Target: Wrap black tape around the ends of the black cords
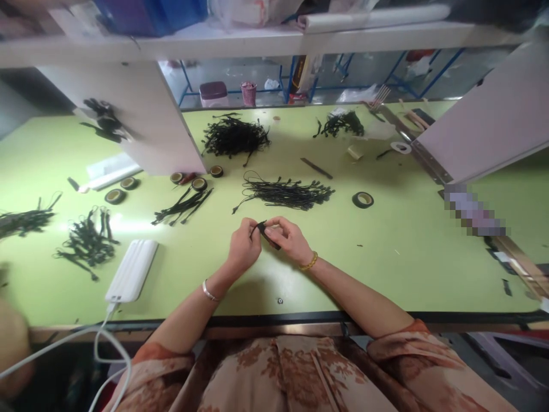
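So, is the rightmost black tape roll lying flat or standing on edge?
The black tape roll lies flat: its round side faces up.

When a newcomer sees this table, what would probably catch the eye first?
Probably the left hand and right hand, near the centre, holding a small black piece. Just beyond them lies a bundle of black cords, and a white power bank rests on the green tabletop to their left.

The green tabletop is bright, with a white shine on its left; the blue box up top looks blurry.
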The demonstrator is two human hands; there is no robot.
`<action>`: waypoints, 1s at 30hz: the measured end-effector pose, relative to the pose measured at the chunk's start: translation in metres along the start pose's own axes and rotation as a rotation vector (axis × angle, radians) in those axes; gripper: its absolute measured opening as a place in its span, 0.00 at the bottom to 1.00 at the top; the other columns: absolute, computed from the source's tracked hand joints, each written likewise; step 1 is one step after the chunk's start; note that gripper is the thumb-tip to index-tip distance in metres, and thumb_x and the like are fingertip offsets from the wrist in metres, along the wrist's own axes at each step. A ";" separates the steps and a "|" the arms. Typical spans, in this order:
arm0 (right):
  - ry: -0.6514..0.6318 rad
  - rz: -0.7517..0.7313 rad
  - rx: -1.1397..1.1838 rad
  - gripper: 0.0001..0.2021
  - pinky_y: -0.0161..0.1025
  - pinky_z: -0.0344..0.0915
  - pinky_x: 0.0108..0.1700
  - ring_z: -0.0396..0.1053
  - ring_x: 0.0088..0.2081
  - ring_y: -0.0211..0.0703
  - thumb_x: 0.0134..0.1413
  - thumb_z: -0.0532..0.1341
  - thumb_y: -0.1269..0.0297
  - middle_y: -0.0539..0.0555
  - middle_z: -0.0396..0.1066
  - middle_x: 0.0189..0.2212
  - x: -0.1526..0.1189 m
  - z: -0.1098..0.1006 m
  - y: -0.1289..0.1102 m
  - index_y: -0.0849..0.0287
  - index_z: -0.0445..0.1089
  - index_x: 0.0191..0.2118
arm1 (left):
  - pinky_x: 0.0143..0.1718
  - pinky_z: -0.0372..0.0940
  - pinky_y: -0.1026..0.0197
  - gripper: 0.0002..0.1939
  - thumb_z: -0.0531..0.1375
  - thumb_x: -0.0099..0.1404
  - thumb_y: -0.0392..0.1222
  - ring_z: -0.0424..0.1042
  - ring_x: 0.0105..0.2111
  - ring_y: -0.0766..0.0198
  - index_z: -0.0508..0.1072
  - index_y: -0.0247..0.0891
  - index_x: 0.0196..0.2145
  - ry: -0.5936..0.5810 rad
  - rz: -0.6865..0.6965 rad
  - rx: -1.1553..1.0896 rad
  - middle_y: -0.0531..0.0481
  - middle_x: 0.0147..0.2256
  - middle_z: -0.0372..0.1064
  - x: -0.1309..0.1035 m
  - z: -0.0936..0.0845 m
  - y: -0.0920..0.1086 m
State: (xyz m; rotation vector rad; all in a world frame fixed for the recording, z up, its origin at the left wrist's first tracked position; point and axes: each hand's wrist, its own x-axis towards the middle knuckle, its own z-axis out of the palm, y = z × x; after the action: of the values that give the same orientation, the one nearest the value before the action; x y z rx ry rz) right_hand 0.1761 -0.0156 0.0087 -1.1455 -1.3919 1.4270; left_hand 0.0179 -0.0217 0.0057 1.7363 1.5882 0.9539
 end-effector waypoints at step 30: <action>-0.250 0.141 0.059 0.12 0.32 0.57 0.25 0.63 0.21 0.34 0.50 0.64 0.59 0.47 0.72 0.20 0.010 -0.015 0.009 0.60 0.70 0.39 | 0.27 0.53 0.64 0.11 0.49 0.68 0.47 0.61 0.22 0.66 0.63 0.40 0.31 -0.168 -0.009 0.074 0.55 0.22 0.64 -0.001 0.001 0.006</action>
State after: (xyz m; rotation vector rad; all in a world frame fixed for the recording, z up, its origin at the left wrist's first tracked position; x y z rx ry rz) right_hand 0.1887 -0.0029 -0.0002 -1.0732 -1.4505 1.7487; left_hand 0.0217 -0.0238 0.0097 1.8074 1.5379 0.7326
